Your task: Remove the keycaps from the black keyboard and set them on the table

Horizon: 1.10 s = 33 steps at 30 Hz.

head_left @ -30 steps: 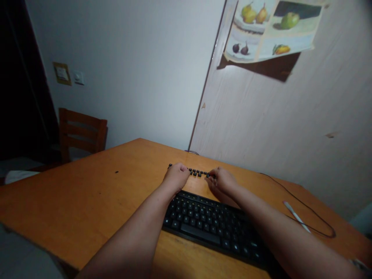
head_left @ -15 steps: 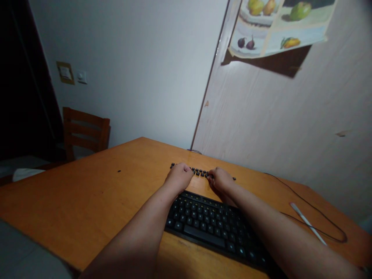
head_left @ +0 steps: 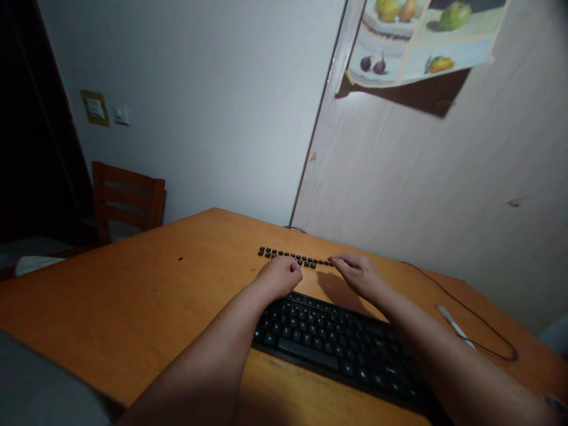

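Black loose keycaps [head_left: 293, 257] lie in a row on the orange wooden tabletop [head_left: 133, 307], just beyond the black keyboard [head_left: 337, 349]. Left hand [head_left: 280, 277] is curled into a loose fist above the keyboard's far edge, near the row; whether it holds anything cannot be told. Right hand [head_left: 357, 273] is flat, fingers extended, fingertips at the row's right end. Beside the keyboard's right end lie a black cable [head_left: 470, 316] and a white pen [head_left: 455, 326].
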{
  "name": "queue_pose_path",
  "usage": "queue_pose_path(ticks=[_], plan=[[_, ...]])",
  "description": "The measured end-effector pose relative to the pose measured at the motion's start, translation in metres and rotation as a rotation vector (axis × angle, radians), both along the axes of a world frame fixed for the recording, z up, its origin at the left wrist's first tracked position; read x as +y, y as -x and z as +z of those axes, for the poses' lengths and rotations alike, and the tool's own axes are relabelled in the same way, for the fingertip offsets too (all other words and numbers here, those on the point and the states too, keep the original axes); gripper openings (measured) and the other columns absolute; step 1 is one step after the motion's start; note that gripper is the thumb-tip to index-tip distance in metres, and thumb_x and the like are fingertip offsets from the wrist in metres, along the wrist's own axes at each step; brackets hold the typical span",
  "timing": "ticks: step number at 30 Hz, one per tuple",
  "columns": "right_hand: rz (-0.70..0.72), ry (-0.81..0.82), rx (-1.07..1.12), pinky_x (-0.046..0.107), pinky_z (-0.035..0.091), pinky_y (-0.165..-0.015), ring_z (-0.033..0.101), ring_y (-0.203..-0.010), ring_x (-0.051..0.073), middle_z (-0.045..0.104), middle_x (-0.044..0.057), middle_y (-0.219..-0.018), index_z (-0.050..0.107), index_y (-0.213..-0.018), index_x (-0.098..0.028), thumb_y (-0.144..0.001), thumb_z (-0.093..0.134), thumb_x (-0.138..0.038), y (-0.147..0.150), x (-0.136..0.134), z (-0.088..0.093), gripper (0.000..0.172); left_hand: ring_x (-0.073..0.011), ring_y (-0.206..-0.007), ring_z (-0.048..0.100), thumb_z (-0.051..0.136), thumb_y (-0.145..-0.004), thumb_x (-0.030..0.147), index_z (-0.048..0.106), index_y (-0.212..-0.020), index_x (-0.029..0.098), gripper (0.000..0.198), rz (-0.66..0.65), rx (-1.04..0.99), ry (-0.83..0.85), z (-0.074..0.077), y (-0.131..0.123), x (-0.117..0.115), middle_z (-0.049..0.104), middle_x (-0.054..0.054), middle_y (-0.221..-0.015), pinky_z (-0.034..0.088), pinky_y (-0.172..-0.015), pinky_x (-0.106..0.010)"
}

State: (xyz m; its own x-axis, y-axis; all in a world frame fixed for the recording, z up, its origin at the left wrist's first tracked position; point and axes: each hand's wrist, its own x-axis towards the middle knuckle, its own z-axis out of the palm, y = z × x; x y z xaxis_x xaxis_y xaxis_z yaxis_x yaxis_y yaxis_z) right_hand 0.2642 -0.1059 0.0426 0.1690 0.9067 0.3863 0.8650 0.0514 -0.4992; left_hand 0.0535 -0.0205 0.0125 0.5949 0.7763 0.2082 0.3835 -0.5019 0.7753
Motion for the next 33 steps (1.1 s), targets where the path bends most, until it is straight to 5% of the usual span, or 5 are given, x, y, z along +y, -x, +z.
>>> queue_pose_path(ticks=[5,15,33], plan=[[-0.014,0.046,0.318,0.023,0.04,-0.051,0.053,-0.052,0.013,0.056,-0.004,-0.057,0.061,-0.085,-0.019,-0.08,0.052,-0.027,0.017,-0.041,0.009,0.013,-0.0157,-0.066,0.057,0.055,-0.072,0.026,0.069,-0.07,0.019,0.016,-0.133,0.078,-0.079,-0.007,-0.003,-0.008,0.067,-0.002,-0.07,0.037,-0.058,-0.023],[0.18,0.321,0.57,0.018,0.03,-0.039,0.043,-0.043,0.007,0.052,-0.004,-0.056,0.06,-0.082,-0.017,-0.079,0.064,-0.043,0.029,-0.075,0.013,0.026,-0.0147,-0.063,0.055,0.058,-0.07,0.026,0.071,-0.066,0.018,0.015,-0.227,0.148,-0.023,-0.001,0.0,-0.018,0.065,-0.002,-0.065,0.033,-0.054,-0.022],[0.089,0.264,0.147,0.023,0.032,-0.05,0.049,-0.056,0.011,0.056,-0.002,-0.061,0.06,-0.074,-0.018,-0.084,0.055,-0.033,0.051,-0.071,-0.006,0.019,-0.0139,-0.063,0.053,0.055,-0.07,0.024,0.069,-0.068,0.017,0.016,-0.212,0.241,-0.035,0.004,0.0,-0.024,0.063,-0.001,-0.065,0.033,-0.055,-0.023]])
